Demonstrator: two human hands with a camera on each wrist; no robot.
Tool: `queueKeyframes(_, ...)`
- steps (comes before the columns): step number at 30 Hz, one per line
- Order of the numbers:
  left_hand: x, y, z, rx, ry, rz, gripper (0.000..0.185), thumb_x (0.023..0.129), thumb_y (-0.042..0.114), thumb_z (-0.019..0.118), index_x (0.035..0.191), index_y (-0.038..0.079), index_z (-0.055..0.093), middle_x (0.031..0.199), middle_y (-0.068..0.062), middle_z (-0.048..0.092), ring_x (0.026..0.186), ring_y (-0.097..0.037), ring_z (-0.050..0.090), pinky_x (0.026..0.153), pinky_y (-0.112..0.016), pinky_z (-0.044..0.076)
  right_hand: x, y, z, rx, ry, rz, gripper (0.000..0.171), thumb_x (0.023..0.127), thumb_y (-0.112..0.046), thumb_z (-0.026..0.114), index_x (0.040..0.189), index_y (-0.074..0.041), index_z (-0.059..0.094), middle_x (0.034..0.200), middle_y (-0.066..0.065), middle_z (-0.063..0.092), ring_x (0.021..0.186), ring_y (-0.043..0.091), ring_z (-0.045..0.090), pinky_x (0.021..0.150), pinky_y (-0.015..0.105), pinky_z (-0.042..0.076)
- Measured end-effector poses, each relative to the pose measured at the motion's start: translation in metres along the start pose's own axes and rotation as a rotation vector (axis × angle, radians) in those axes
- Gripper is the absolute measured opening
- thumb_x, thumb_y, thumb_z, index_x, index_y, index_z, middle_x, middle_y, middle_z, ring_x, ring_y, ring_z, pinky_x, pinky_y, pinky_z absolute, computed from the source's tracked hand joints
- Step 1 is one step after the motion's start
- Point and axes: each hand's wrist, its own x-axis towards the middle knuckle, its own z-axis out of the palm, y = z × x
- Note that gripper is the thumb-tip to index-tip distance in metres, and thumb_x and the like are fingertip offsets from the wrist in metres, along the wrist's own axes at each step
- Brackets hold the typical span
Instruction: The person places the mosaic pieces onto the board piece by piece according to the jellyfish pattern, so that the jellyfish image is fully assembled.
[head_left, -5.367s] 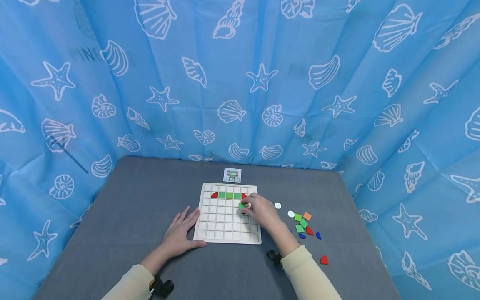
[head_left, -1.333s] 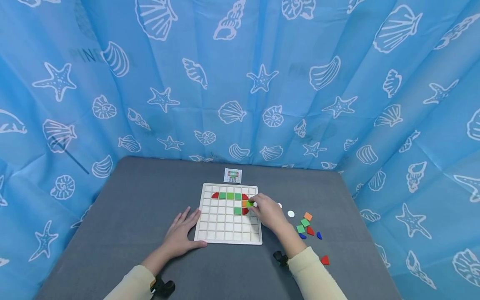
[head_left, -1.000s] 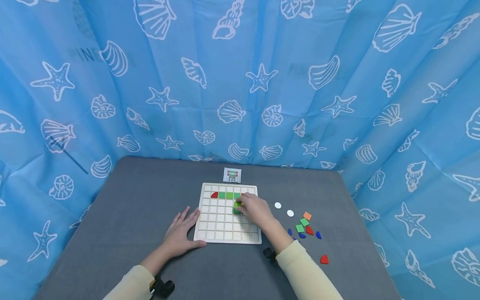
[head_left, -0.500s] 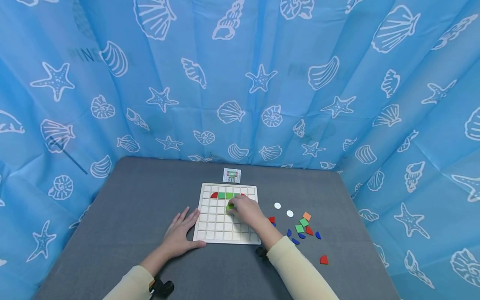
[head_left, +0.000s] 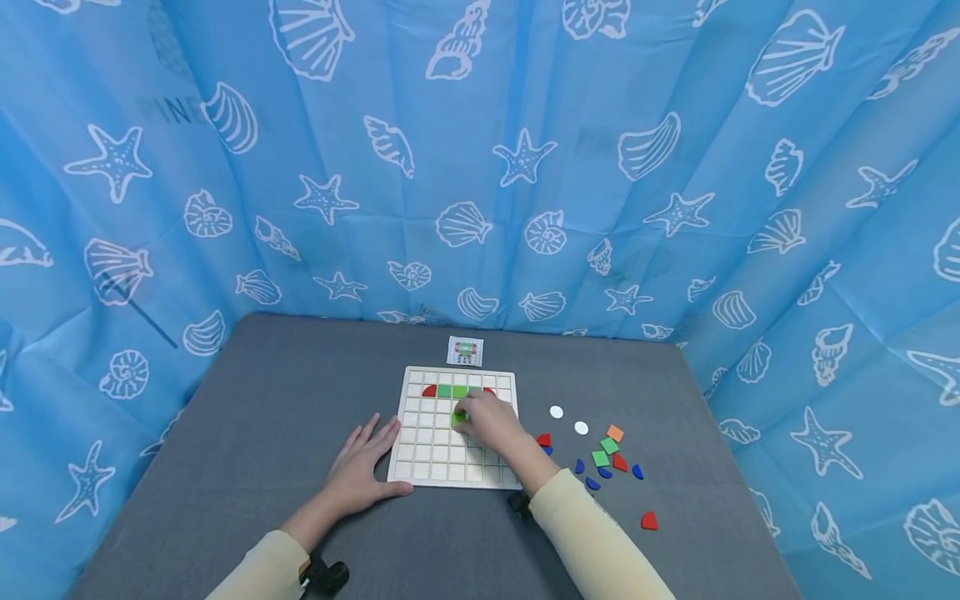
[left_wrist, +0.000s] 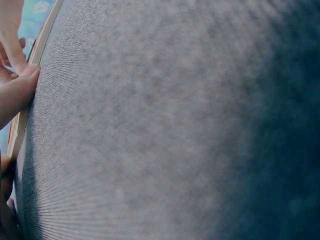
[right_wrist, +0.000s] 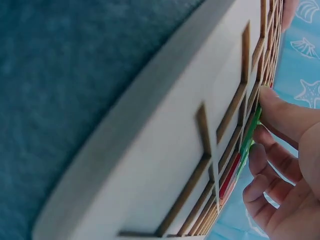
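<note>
A pale gridded board (head_left: 420, 450) lies on the table. Along its upper part runs a row with a red quarter-round tile (head_left: 429, 391) at the left, green square tiles (head_left: 459, 392) between, and a red tile (head_left: 489, 392) at the right. Over the middle of the board, my right hand (head_left: 487, 421) pinches a light green square tile (head_left: 457, 419) in the row below, hiding the cells to its right. In the right wrist view, thumb and fingertips are at the board's surface near green tiles (right_wrist: 250, 132). My left hand (head_left: 360, 471) lies with straight fingers against the board's left edge, thumb at the front corner.
A small printed pattern card (head_left: 465, 351) lies behind the board. Loose pieces lie at the right: white discs (head_left: 581, 428), an orange square (head_left: 615, 433), green squares (head_left: 600, 458), red quarter-rounds (head_left: 649, 521) and several blue pieces (head_left: 593, 483). A blue shell-print curtain (head_left: 480, 167) surrounds the table.
My right hand has carried the light green tile leftward from the board's right side to its middle. Since the oldest frame, a light green square has left the loose pile. The left hand stays put.
</note>
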Motion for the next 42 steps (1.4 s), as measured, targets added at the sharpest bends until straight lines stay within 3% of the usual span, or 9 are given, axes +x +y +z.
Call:
queueKeyframes(9, 0.002, 0.002, -0.002, -0.009, 0.000, -0.002, 0.116, 0.073, 0.079, 0.068, 0.160, 0.015, 0.029, 0.166, -0.002, 0.028, 0.157, -0.035, 0.012, 0.124, -0.058, 0.012, -0.015, -0.003, -0.017, 0.035, 0.005, -0.011, 0.034, 0.089, -0.029, 0.079, 0.120, -0.017, 0.074, 0.113, -0.001, 0.070, 0.105, 0.018, 0.066, 0.088, 0.040, 0.057)
queueKeyframes(14, 0.002, 0.002, -0.003, -0.018, 0.018, 0.007, 0.116, 0.072, 0.078, 0.070, 0.160, 0.014, 0.029, 0.166, -0.003, 0.029, 0.157, -0.035, 0.012, 0.124, -0.059, 0.012, -0.037, -0.004, -0.036, 0.078, 0.085, -0.026, 0.031, 0.090, -0.026, 0.078, 0.119, -0.015, 0.074, 0.111, 0.000, 0.071, 0.096, 0.017, 0.068, 0.079, 0.040, 0.057)
queueKeyframes(18, 0.000, 0.000, -0.002, -0.023, 0.034, 0.021, 0.116, 0.072, 0.076, 0.072, 0.159, 0.012, 0.030, 0.166, -0.004, 0.030, 0.156, -0.036, 0.013, 0.123, -0.059, 0.013, -0.054, 0.002, -0.045, 0.124, 0.144, -0.002, 0.030, 0.089, -0.023, 0.079, 0.117, -0.014, 0.074, 0.107, 0.003, 0.072, 0.083, 0.013, 0.065, 0.070, 0.033, 0.055)
queueKeyframes(25, -0.003, -0.001, 0.000, -0.026, 0.012, 0.003, 0.115, 0.073, 0.077, 0.069, 0.160, 0.013, 0.029, 0.166, -0.003, 0.029, 0.157, -0.036, 0.012, 0.123, -0.060, 0.012, -0.091, 0.030, -0.053, 0.183, 0.206, 0.140, 0.030, 0.085, -0.019, 0.083, 0.112, -0.012, 0.076, 0.094, 0.001, 0.069, 0.071, 0.008, 0.053, 0.061, 0.027, 0.046)
queueKeyframes(29, -0.004, 0.001, 0.000, -0.022, 0.010, -0.004, 0.115, 0.073, 0.077, 0.070, 0.160, 0.014, 0.029, 0.166, -0.003, 0.029, 0.157, -0.035, 0.012, 0.123, -0.060, 0.012, -0.115, 0.055, -0.052, 0.188, 0.245, 0.226, 0.027, 0.084, -0.020, 0.084, 0.110, -0.015, 0.077, 0.091, -0.004, 0.068, 0.070, 0.006, 0.054, 0.060, 0.025, 0.045)
queueKeyframes(34, -0.003, 0.001, -0.001, -0.025, 0.006, -0.014, 0.116, 0.072, 0.079, 0.069, 0.160, 0.015, 0.028, 0.166, -0.002, 0.028, 0.157, -0.034, 0.012, 0.123, -0.059, 0.012, -0.141, 0.086, -0.049, 0.188, 0.259, 0.306, 0.027, 0.086, -0.021, 0.082, 0.111, -0.013, 0.076, 0.097, -0.001, 0.070, 0.071, 0.008, 0.054, 0.058, 0.027, 0.044)
queueKeyframes(42, -0.001, 0.001, 0.000, -0.024, -0.007, -0.016, 0.116, 0.072, 0.080, 0.068, 0.160, 0.016, 0.027, 0.167, -0.001, 0.027, 0.157, -0.034, 0.011, 0.124, -0.059, 0.011, -0.166, 0.121, -0.040, 0.134, 0.214, 0.467, 0.026, 0.086, -0.026, 0.082, 0.105, -0.012, 0.075, 0.086, 0.000, 0.068, 0.071, 0.013, 0.058, 0.060, 0.038, 0.049)
